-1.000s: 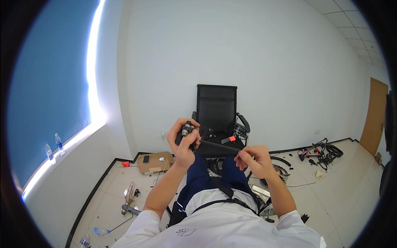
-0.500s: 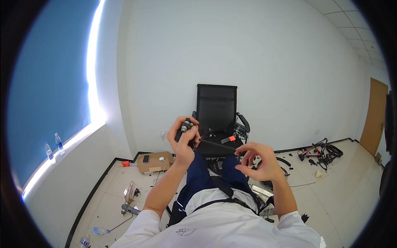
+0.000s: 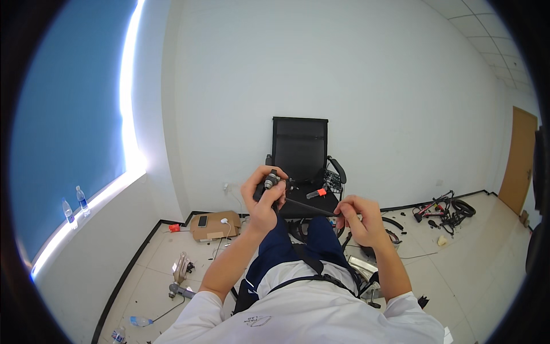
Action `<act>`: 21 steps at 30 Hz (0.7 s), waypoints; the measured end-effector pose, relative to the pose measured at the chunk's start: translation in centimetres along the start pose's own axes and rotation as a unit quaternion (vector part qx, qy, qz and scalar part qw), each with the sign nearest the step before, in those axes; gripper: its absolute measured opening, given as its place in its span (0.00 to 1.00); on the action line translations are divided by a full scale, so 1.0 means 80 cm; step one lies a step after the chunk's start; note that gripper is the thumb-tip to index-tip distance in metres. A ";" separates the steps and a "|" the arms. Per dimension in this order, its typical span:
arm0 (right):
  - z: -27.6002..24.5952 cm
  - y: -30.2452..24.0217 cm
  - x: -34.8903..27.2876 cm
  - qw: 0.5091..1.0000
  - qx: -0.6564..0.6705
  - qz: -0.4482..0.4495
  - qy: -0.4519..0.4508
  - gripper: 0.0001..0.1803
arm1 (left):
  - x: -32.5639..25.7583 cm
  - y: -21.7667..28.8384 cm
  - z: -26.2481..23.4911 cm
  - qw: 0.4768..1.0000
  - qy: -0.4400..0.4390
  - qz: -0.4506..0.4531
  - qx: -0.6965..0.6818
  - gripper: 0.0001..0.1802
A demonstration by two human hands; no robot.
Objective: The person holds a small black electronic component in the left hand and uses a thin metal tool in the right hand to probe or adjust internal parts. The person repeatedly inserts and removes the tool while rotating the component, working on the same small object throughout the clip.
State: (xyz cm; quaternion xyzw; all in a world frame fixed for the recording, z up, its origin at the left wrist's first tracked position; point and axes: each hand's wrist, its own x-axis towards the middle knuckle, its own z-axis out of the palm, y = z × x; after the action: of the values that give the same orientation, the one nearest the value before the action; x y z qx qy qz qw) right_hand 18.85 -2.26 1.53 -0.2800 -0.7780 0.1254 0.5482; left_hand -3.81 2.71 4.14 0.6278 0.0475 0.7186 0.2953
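Observation:
Raised in front of the black chair (image 3: 301, 143), my left hand (image 3: 262, 202) is wrapped round a small dark mechanical part (image 3: 271, 180) with a metallic round fitting on top; its exact kind I cannot make out. A thin dark strip or cable (image 3: 312, 208) appears to run from that part across to my right hand (image 3: 363, 222). There the thumb and fingers pinch its far end. Against the dark seat the strip is hard to separate. On the seat lies a dark tool with an orange-red end (image 3: 317, 194), beyond my hands.
At left on the floor are a cardboard piece (image 3: 215, 227) with a phone (image 3: 202, 221), metal parts (image 3: 180, 266), a hammer-like tool (image 3: 176, 290) and plastic bottles (image 3: 141, 321). Red and black bicycle parts (image 3: 438, 209) lie at right. Two bottles (image 3: 82, 198) stand on the windowsill.
My left hand has moved slightly right and down with the dark part. My right hand's fingers have closed from a spread pose into a pinch.

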 end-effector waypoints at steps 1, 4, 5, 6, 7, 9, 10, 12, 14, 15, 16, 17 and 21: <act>-0.002 0.002 0.001 0.999 0.033 0.031 -0.006 0.09 | -0.002 0.000 -0.001 1.000 -0.003 0.003 -0.007 0.09; -0.007 0.006 0.004 0.992 0.085 0.083 -0.041 0.11 | -0.003 -0.003 -0.002 1.000 -0.009 0.014 -0.017 0.07; -0.007 0.007 0.006 0.991 0.098 0.085 -0.041 0.12 | -0.002 -0.003 -0.002 1.000 -0.010 0.017 -0.012 0.07; -0.007 0.009 0.007 0.989 0.111 0.086 -0.042 0.12 | -0.002 -0.004 -0.001 1.000 -0.011 0.022 -0.007 0.07; -0.007 0.010 0.007 0.988 0.124 0.087 -0.042 0.13 | -0.002 -0.004 0.000 1.000 -0.011 0.009 -0.017 0.07; -0.008 0.014 0.006 0.986 0.133 0.089 -0.051 0.13 | -0.002 -0.002 0.001 0.999 -0.011 -0.016 -0.037 0.07; -0.009 0.015 0.005 0.985 0.137 0.090 -0.055 0.14 | -0.002 -0.002 0.003 0.999 -0.006 -0.029 -0.046 0.07; -0.007 0.013 0.007 0.963 0.229 0.126 -0.064 0.15 | -0.001 -0.002 0.004 0.997 0.005 -0.054 -0.063 0.07; -0.007 0.014 0.011 0.920 0.345 0.165 -0.081 0.15 | -0.003 -0.005 0.000 0.999 -0.010 -0.014 -0.046 0.07; -0.008 0.017 0.012 0.886 0.414 0.188 -0.093 0.16 | -0.004 -0.007 -0.001 0.999 -0.018 0.005 -0.039 0.07; -0.008 0.021 0.013 0.845 0.481 0.208 -0.105 0.16 | -0.006 -0.005 -0.001 0.999 -0.020 0.020 -0.029 0.08; -0.007 0.025 0.013 0.828 0.504 0.220 -0.108 0.16 | -0.007 -0.003 0.000 0.999 -0.022 0.035 -0.019 0.08; -0.002 0.029 0.011 0.859 0.456 0.200 -0.123 0.13 | -0.005 0.005 0.000 0.999 0.000 0.041 -0.030 0.08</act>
State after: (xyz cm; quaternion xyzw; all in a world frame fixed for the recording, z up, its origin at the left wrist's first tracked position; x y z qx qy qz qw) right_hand 19.48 0.09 1.12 -0.1304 -0.6222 0.6064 0.4776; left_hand -3.94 2.16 3.96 0.6202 0.0006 0.7312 0.2841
